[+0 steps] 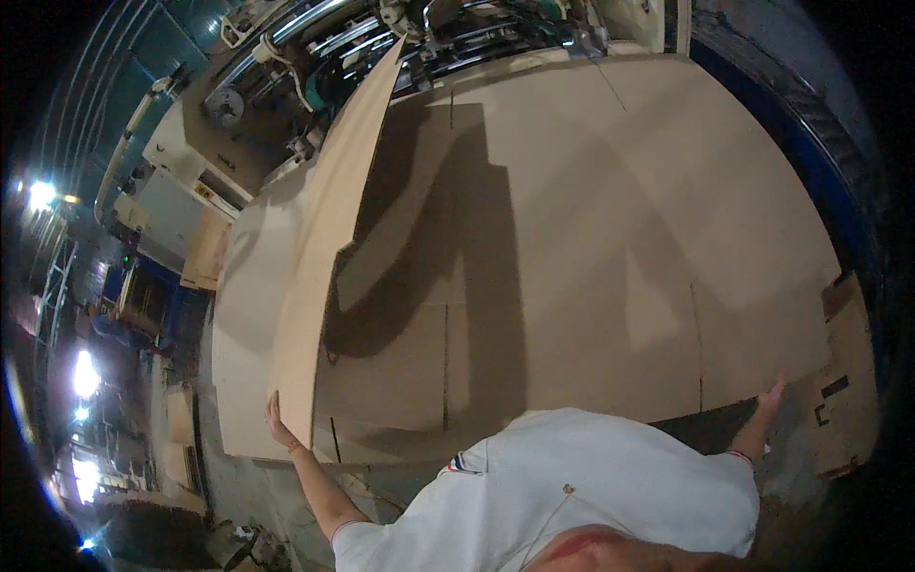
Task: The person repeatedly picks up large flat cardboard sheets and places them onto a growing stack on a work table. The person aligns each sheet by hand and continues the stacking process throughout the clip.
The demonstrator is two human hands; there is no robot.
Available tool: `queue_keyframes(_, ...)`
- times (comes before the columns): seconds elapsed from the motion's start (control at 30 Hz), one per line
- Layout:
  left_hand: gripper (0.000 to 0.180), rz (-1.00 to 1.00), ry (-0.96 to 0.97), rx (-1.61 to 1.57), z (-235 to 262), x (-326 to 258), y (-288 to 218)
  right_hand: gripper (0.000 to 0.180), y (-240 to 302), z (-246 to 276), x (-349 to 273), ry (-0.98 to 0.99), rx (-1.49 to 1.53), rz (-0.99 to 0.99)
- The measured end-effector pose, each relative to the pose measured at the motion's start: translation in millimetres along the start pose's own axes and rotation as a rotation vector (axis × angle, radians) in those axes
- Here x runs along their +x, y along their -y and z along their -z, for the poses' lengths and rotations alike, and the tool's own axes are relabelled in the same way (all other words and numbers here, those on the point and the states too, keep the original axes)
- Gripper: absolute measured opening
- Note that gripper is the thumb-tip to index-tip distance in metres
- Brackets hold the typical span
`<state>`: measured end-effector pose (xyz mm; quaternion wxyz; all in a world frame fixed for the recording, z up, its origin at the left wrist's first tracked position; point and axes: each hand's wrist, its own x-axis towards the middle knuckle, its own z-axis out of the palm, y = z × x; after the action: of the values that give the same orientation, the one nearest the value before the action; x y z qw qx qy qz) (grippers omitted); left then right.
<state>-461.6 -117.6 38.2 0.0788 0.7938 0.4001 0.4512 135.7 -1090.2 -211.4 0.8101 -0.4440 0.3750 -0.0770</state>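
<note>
A very large brown cardboard sheet [581, 238] with slits and crease lines spreads out in front of me. On its left side a long panel [334, 210] stands tilted up, casting a dark shadow to its right. My left hand [276, 419] rests against the near end of that raised panel, fingers stretched upward along its outer face; the thumb is hard to make out. At the sheet's near right edge is my right hand [773, 393], its fingers extended and pointing away from me. Whether it touches the edge I cannot tell.
Beyond the sheet stands a machine with metal rollers [353, 38] and pale housings [181, 143]. More cardboard with dark markings [843, 391] lies at the right. A blue frame [791, 143] runs along the far right. Stacked boards [181, 439] stand at the left.
</note>
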Motion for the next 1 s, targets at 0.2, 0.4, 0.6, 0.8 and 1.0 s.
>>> queue_keyframes(0.2, 0.033, 0.235, -0.042, -0.105, -51.9, 14.7, -22.7, 0.059, 61.6, 50.4, 20.3, 0.259, 0.21, 0.383)
queue_keyframes(0.4, 0.029, 0.209, -0.105, -0.182, -18.3, 6.6, -8.1, 0.052, 103.3, -122.2, -217.6, -0.004, 0.156, 0.49)
queue_keyframes(0.6, 0.026, 0.183, 0.0, 0.173, -31.2, 7.6, -56.9, 0.032, 102.6, -160.0, -286.0, 0.034, -0.328, 1.167)
queue_keyframes(0.8, 0.04, -0.082, 0.002, 0.17, -43.5, -3.4, -79.8, 0.02, 68.7, -262.6, -342.9, 0.216, -0.742, 1.673)
queue_keyframes(1.0, 0.048, -0.215, 0.342, -0.274, -113.7, -21.2, -195.1, 0.045, 38.7, -335.9, -330.4, 0.813, -0.813, 1.918)
